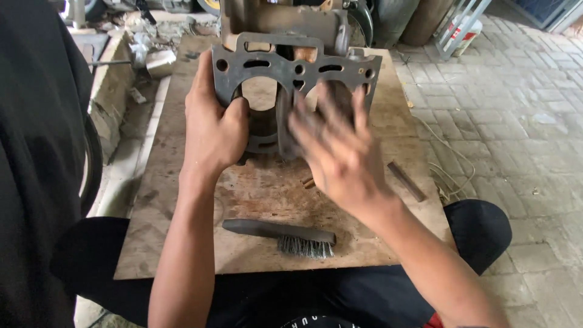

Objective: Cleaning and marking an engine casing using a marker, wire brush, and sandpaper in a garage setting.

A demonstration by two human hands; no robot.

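- I see the gasket (291, 67), a dark flat metal plate with two big bores and many small holes, held upright in the upper centre of the frame, its long axis running left to right.
- My left hand (212, 130) clamps the gasket's left end, thumb hooked through the left bore and fingers wrapped behind the edge; that grip is firm and carries the plate.
- My right hand (340, 152) is spread flat with fingers splayed against the gasket's right half, just over the right bore. It is blurred, so I cannot tell whether the palm presses on the face or only brushes it; it grasps nothing.
- The gasket lies up and slightly left of the right hand, and directly above the left hand's grip, so the left hand is the one that steers it.
- Behind the gasket, at the top of the frame, stands a grey engine block (285, 21).
- Everything rests on a stained plywood board (182, 243) laid over a paved floor.
- A wire brush (282, 235) lies at lower centre on the board, handle to the left, bristles to the right, well apart from both hands.
- A short dark bar (405, 181) lies at the board's right edge, near the right wrist.
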